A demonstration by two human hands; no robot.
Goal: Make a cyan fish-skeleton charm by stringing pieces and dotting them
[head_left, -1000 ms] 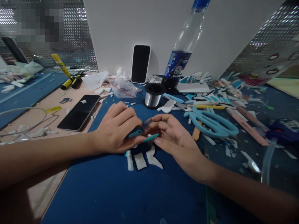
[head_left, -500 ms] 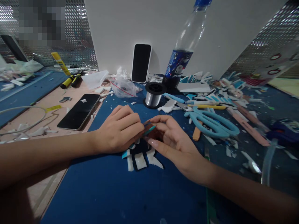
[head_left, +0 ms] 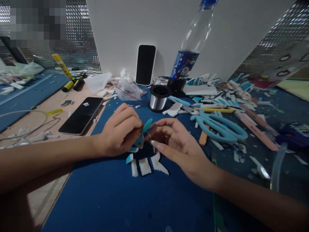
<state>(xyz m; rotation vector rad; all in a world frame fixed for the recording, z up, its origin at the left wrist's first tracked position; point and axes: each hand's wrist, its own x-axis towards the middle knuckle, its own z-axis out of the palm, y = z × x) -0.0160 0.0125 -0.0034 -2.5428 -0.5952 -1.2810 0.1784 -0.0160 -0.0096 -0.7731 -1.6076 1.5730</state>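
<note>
My left hand (head_left: 122,132) is closed, pinching a small teal leaf-shaped piece (head_left: 146,125) that sticks up past its fingertips. A pale blue bit shows under those fingers, partly hidden. Close by on the right, my right hand (head_left: 180,146) has its thumb and curled fingers drawn together near the piece; what lies between their tips is too small to make out. Just below the hands, white cut scraps (head_left: 145,166) lie on the blue mat (head_left: 130,203), with a blue-and-white scrap (head_left: 129,158) beside them.
Behind the hands stand a wire spool (head_left: 158,98), an upright phone (head_left: 145,64) and a Pepsi bottle (head_left: 184,64). Blue-handled scissors (head_left: 219,127) and many foam offcuts lie to the right. Another phone (head_left: 82,115) lies flat on the left, with yellow-handled pliers (head_left: 72,83) beyond.
My left hand has shifted slightly left and up, away from the right fingertips. The teal piece is tilted more upright and shows more. My right hand has hardly moved.
</note>
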